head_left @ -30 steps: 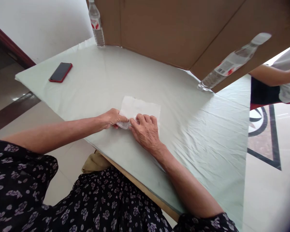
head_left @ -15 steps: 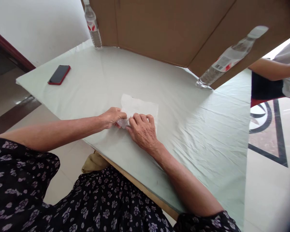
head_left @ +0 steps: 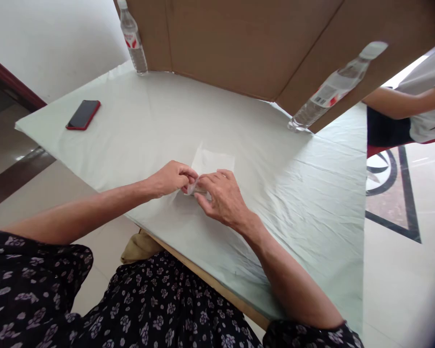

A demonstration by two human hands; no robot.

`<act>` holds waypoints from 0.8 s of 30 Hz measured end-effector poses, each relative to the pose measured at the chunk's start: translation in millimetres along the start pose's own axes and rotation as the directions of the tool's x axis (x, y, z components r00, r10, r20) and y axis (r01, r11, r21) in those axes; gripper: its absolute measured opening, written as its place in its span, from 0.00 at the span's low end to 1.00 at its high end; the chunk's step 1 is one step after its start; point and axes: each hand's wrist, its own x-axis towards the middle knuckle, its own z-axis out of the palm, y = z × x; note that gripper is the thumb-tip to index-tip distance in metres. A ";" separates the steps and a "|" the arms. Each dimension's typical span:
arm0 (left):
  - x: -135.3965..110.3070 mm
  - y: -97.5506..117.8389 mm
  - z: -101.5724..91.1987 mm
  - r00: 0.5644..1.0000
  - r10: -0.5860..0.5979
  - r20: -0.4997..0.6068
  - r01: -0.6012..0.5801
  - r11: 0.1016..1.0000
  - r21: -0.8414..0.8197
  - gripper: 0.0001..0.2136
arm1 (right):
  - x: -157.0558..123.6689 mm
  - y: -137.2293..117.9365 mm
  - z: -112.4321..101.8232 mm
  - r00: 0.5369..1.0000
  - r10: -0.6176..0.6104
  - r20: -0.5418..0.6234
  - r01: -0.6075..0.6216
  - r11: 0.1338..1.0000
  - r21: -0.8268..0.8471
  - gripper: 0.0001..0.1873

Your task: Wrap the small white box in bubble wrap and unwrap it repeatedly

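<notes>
A thin white sheet, like tissue paper (head_left: pixel 215 162), lies on the pale green tablecloth in front of me, its left edge lifted and folded. My left hand (head_left: pixel 172 179) pinches that raised edge between thumb and fingers. Right beside it, my right hand (head_left: pixel 221 195) has its bent fingertips on the fold, with the thumb just below. Under the fingers part of the sheet is hidden, and I cannot make out whether anything lies inside it.
A phone with a red case (head_left: pixel 83 115) lies at the table's left. Two water bottles, one at the left (head_left: pixel 133 41) and one at the right (head_left: pixel 335 92), stand against a brown cardboard panel (head_left: pixel 221 43). Another person's arm (head_left: pixel 398 102) shows at the far right.
The sheet's left edge now stands up more, folded toward the right. My left hand has shifted slightly right along with it, and my right hand has turned, its fingers now at the fold.
</notes>
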 end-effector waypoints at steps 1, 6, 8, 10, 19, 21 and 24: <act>-0.4 -2.1 1.7 0.997 0.082 0.001 -0.082 0.989 0.123 0.11 | -1.0 2.6 -3.6 0.999 0.019 -0.035 -0.017 0.999 0.034 0.07; -2.0 -20.1 16.4 0.873 0.487 -0.011 -0.365 0.668 0.648 0.09 | -25.7 24.1 -28.8 0.922 0.316 -0.221 -0.304 0.949 0.087 0.07; -2.0 -28.7 21.1 0.817 0.577 -0.002 -0.422 0.600 0.680 0.09 | -42.7 33.0 -36.7 0.860 0.501 -0.103 -0.481 0.860 0.170 0.11; -1.6 -35.6 25.0 0.780 0.625 -0.006 -0.462 0.583 0.668 0.09 | -56.8 38.7 -37.7 0.788 0.613 0.061 -0.607 0.756 0.243 0.17; -3.7 -37.5 42.7 0.769 0.638 -0.028 -0.423 0.542 0.726 0.09 | -41.0 40.1 2.4 0.671 0.731 0.125 -0.699 0.566 0.438 0.40; -3.0 -36.8 42.8 0.779 0.627 -0.011 -0.417 0.532 0.737 0.09 | -34.3 41.3 7.4 0.655 0.747 0.111 -0.699 0.544 0.465 0.43; -1.3 -35.7 41.7 0.798 0.603 -0.001 -0.400 0.531 0.747 0.09 | -27.3 43.2 14.3 0.642 0.765 0.054 -0.688 0.544 0.481 0.46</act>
